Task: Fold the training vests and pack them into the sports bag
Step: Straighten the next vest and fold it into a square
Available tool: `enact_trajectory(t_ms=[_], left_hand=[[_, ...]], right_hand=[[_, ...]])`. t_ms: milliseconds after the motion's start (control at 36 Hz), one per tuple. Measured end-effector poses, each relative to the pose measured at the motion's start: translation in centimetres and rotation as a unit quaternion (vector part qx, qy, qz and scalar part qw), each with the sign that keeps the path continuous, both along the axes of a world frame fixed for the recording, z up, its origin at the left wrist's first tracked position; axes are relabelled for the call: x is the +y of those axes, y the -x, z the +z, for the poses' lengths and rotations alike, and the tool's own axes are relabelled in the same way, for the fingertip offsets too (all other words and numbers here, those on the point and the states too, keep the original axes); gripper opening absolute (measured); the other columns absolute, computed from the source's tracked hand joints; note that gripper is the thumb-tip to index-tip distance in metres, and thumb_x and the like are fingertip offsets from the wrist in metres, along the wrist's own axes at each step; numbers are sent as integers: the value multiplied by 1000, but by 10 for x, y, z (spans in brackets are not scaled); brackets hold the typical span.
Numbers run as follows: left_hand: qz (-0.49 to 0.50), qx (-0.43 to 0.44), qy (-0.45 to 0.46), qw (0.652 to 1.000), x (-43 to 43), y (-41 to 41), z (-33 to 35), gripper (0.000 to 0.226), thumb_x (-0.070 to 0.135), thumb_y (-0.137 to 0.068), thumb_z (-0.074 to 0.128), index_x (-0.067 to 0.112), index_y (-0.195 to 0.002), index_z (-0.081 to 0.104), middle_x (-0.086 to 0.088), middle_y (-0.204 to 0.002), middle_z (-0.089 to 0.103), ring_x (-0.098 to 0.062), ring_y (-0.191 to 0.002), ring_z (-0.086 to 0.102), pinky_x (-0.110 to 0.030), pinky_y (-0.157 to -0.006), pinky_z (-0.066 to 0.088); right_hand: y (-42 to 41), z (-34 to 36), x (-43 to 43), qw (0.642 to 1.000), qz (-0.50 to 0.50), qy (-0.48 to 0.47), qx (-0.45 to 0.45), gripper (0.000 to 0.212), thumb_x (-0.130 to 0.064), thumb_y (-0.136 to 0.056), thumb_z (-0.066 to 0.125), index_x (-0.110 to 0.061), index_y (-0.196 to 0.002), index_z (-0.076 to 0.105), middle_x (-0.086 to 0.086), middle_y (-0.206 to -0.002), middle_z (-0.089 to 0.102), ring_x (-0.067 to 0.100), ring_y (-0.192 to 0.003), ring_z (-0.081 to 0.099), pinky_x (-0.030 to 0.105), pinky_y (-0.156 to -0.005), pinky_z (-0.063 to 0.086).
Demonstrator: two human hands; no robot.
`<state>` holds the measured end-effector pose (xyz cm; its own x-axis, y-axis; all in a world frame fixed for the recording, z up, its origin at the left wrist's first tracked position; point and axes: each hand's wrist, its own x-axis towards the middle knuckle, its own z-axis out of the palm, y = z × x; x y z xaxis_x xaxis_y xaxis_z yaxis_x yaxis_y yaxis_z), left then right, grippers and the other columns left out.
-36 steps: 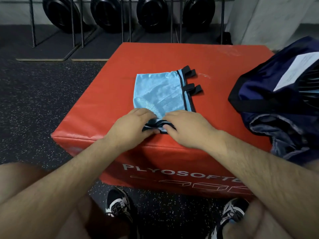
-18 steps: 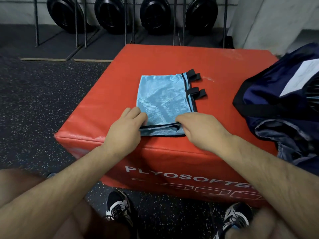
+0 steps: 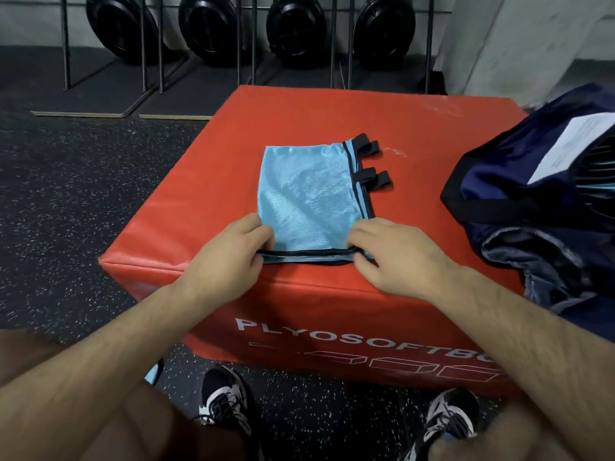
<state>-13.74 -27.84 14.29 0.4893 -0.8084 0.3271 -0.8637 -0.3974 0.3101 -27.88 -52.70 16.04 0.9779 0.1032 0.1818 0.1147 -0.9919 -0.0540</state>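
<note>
A light blue mesh training vest (image 3: 309, 197), folded into a rectangle, lies flat on top of a red padded plyo box (image 3: 299, 114), closer to the box's near edge. Black trim runs along the vest's right side and near edge, and black strap tabs (image 3: 367, 161) stick out from its far right corner onto the red surface.

The person's left hand (image 3: 229, 257) rests at the vest's near left corner, fingers curled and pinching the black-trimmed edge. The right hand (image 3: 396, 254) does the same at the near right corner, thumb and fingers closed on the fabric. Between the two hands the near edge is pulled into a straight line, just short of the box's front rim.

A navy sports bag (image 3: 539, 207) sits open on the right side of the box, well apart from the vest, with a white label (image 3: 572, 141) on its upper flap and something light blue showing inside.

White lettering (image 3: 359, 341) runs across the front of the box. Below it, two dark trainers (image 3: 223, 400) stand on speckled black rubber floor (image 3: 66, 201). Black weight plates (image 3: 213, 24) sit in a rack against the far wall.
</note>
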Motion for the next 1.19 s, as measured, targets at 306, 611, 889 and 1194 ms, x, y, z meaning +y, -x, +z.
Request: enact_trajectory(t_ms=[306, 611, 889, 1194], left_hand=[[-27, -97, -69, 993, 1, 6, 9, 29, 48, -82, 52, 27, -101, 60, 12, -102, 56, -13, -94, 49, -27, -73, 28], [-22, -85, -74, 993, -8, 0, 4, 27, 35, -87, 45, 15, -88, 63, 0, -86, 58, -24, -82, 58, -36, -71, 49], [31, -3, -11, 999, -14, 5, 8, 8, 17, -93, 57, 12, -96, 51, -1, -84, 58, -24, -76, 54, -24, -63, 23], [-28, 64, -63, 996, -1, 0, 16, 19, 26, -81, 68, 22, -96, 56, 14, -88, 58, -8, -81, 54, -25, -70, 40]], right_hand=[[4, -4, -7, 999, 17, -37, 11, 23, -22, -97, 55, -18, -115, 67, -3, -117, 63, 20, -115, 56, 38, -92, 51], [4, 1, 2, 999, -29, -44, 1, 19, -43, -93, 55, -26, -102, 57, -12, -105, 58, 14, -105, 53, 34, -78, 49], [-3, 3, 10, 997, -70, -20, 28, 33, -21, -91, 56, -20, -124, 55, -3, -118, 58, 21, -114, 50, 38, -80, 49], [1, 32, 8, 982, -80, -134, 109, 26, -21, -90, 55, -24, -116, 53, -5, -98, 64, 19, -84, 58, 40, -77, 48]])
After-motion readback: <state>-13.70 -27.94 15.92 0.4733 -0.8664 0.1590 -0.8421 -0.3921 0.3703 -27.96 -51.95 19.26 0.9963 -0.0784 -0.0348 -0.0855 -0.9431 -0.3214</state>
